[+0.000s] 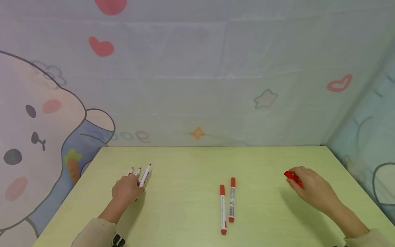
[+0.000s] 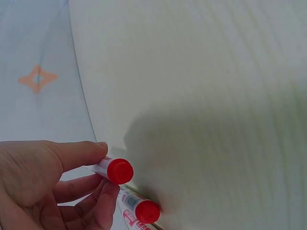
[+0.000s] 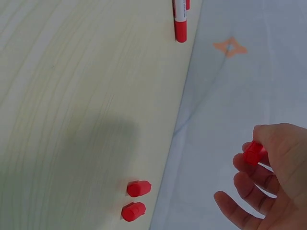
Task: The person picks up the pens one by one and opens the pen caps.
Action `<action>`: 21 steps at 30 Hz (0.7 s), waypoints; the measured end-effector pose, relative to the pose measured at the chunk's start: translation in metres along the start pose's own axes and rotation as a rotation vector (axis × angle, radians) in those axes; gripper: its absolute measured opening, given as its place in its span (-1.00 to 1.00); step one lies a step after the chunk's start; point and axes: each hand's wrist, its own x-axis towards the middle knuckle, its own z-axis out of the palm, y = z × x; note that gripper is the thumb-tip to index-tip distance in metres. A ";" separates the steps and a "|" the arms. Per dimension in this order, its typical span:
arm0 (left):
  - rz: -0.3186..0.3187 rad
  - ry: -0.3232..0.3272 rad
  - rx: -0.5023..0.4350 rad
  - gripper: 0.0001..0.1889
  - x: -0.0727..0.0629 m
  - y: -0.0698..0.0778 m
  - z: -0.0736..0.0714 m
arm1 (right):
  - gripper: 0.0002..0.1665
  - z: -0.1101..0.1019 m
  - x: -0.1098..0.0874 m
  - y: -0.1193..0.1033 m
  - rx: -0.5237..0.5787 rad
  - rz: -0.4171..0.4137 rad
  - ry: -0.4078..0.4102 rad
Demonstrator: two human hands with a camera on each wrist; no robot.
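Note:
At the left of the table, my left hand (image 1: 126, 188) pinches a white marker (image 1: 144, 178) between thumb and fingers, its bare dark tip pointing away from me. In the left wrist view its red end (image 2: 121, 171) faces the camera. Two more uncapped markers (image 2: 139, 208) lie on the table right beside those fingers, partly hidden by the hand in the head view. Over on the right, my right hand (image 1: 316, 188) holds a red marker cap (image 3: 254, 152) between thumb and forefinger, the other fingers loosely bent. Two loose red caps (image 3: 139, 188) sit on the table near it.
Two capped red markers (image 1: 223, 209) lie side by side in the middle of the pale yellow-green table (image 1: 185, 171). Behind the table hangs a printed cloth (image 1: 185, 85) with hearts, stars and a cartoon animal. More cloth hangs along the right side.

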 end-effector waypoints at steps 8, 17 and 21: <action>0.006 -0.017 0.030 -0.86 0.001 0.000 0.004 | -0.68 0.001 0.000 -0.003 -0.009 0.014 -0.029; 0.003 -0.024 0.039 -0.83 0.005 0.002 0.005 | -0.67 0.000 -0.001 0.000 -0.020 0.017 -0.023; -0.003 -0.040 0.045 -0.80 0.006 0.004 0.005 | -0.68 -0.001 -0.001 0.000 -0.016 0.032 -0.029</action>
